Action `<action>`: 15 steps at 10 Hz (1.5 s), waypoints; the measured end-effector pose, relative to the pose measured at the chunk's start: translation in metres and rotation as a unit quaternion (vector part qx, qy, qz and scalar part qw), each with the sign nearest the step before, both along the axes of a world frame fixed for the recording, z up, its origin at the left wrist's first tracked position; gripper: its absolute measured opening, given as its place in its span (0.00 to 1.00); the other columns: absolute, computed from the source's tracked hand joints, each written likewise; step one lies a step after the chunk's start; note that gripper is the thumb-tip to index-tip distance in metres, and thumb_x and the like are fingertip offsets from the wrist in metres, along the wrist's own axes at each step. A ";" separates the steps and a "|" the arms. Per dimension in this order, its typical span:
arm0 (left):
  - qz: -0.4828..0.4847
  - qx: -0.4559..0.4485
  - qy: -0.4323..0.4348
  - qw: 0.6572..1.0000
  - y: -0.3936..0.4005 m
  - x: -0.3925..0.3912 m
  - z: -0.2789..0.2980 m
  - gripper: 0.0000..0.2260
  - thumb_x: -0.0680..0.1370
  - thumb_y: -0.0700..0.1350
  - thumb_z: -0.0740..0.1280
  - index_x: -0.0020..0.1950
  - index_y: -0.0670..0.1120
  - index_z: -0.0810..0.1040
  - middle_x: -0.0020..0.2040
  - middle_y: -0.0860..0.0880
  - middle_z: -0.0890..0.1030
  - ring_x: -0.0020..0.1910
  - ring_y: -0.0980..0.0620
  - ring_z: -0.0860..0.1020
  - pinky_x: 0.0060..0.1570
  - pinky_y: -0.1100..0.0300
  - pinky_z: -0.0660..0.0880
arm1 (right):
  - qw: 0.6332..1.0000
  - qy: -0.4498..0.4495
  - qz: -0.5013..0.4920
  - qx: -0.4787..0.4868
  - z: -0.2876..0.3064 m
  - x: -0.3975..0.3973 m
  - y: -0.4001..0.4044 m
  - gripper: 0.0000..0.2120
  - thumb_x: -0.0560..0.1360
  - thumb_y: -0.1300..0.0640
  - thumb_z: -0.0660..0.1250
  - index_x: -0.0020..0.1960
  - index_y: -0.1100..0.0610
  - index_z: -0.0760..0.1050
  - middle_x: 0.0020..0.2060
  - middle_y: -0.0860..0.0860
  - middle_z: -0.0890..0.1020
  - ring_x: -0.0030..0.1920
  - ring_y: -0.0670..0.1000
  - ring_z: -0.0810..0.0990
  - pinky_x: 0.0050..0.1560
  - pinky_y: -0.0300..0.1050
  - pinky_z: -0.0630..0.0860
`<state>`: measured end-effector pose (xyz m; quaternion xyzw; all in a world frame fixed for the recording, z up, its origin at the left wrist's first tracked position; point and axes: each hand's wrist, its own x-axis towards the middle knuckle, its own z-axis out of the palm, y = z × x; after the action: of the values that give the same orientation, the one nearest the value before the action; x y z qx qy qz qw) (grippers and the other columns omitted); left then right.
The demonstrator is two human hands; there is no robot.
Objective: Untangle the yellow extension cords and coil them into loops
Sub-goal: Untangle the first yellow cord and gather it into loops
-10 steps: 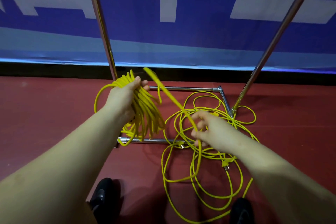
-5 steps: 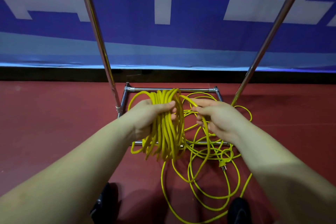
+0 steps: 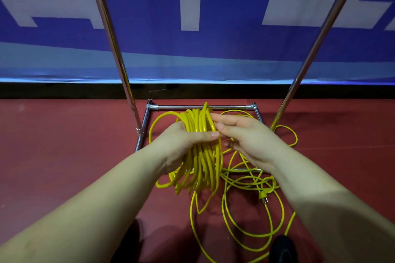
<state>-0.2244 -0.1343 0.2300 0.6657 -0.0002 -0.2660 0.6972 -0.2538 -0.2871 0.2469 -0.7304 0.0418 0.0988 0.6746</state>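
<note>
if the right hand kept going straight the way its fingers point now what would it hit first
The right hand points left, toward the coiled bundle gripped in the left hand. Its fingertips already seem to touch the bundle's nearest strand, so it would meet the coil first, then the left thumb, though depth is uncertain.

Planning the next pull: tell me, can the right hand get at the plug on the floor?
Probably yes: the plug lies uncovered on the floor, below the right hand; only loose cord surrounds it.
</note>
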 end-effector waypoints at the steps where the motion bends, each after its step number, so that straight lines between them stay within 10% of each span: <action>1: -0.003 0.010 -0.005 1.000 0.002 0.001 0.000 0.34 0.54 0.52 0.77 0.55 0.39 0.78 0.50 0.39 0.82 0.49 0.41 0.81 0.55 0.40 0.76 | 0.999 -0.024 0.036 -0.016 -0.001 0.000 0.001 0.18 0.78 0.62 0.59 0.68 0.55 0.71 0.60 0.47 0.78 0.48 0.37 0.77 0.46 0.30 0.72; 3: 0.020 -0.047 0.024 0.998 0.005 0.004 0.003 0.03 0.74 0.37 0.69 0.43 0.37 0.80 0.36 0.41 0.82 0.32 0.47 0.81 0.40 0.51 0.80 | 0.997 -0.043 -0.016 -0.068 0.000 -0.005 0.006 0.18 0.76 0.56 0.65 0.65 0.52 0.68 0.42 0.46 0.80 0.45 0.39 0.80 0.51 0.35 0.72; 6: 0.130 -0.133 0.060 0.981 0.011 0.016 0.006 0.07 0.76 0.38 0.65 0.39 0.39 0.78 0.31 0.46 0.81 0.29 0.53 0.81 0.33 0.56 0.80 | 0.944 -0.139 0.065 -0.292 -0.025 -0.009 0.017 0.09 0.75 0.57 0.66 0.41 0.46 0.69 0.33 0.43 0.74 0.34 0.46 0.74 0.40 0.38 0.72; 8: 0.171 -0.169 0.082 0.967 0.019 0.024 0.007 0.08 0.77 0.40 0.65 0.39 0.41 0.78 0.30 0.48 0.80 0.29 0.54 0.80 0.34 0.60 0.79 | 0.966 -0.107 0.097 -0.214 -0.020 -0.010 0.020 0.09 0.79 0.56 0.60 0.39 0.50 0.69 0.32 0.47 0.77 0.32 0.46 0.78 0.42 0.45 0.76; 11: 0.191 -0.245 0.119 0.943 0.049 0.033 0.023 0.09 0.79 0.41 0.62 0.39 0.43 0.75 0.30 0.51 0.79 0.28 0.56 0.79 0.36 0.62 0.79 | 0.781 0.060 0.298 -0.546 -0.045 -0.015 -0.017 0.15 0.79 0.50 0.58 0.35 0.50 0.62 0.32 0.45 0.69 0.37 0.50 0.70 0.34 0.40 0.64; 13: 0.174 -0.216 0.111 0.954 0.063 0.034 0.028 0.09 0.78 0.40 0.61 0.39 0.43 0.76 0.30 0.51 0.78 0.28 0.55 0.79 0.39 0.59 0.79 | 0.878 0.081 0.147 -0.449 -0.041 -0.009 -0.039 0.06 0.79 0.57 0.60 0.42 0.52 0.68 0.35 0.49 0.81 0.32 0.48 0.78 0.37 0.41 0.75; 15: 0.131 -0.064 0.032 0.989 0.060 0.033 0.016 0.01 0.74 0.39 0.68 0.44 0.42 0.78 0.37 0.45 0.80 0.35 0.49 0.80 0.46 0.50 0.78 | 0.990 0.115 -0.029 -0.076 -0.014 -0.010 -0.026 0.04 0.78 0.60 0.63 0.44 0.58 0.71 0.34 0.55 0.82 0.26 0.48 0.81 0.30 0.39 0.80</action>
<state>-0.1918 -0.0740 0.2465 0.6052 0.0926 -0.1926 0.7668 -0.2638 -0.3130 0.2328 -0.7616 0.1474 0.1590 0.6107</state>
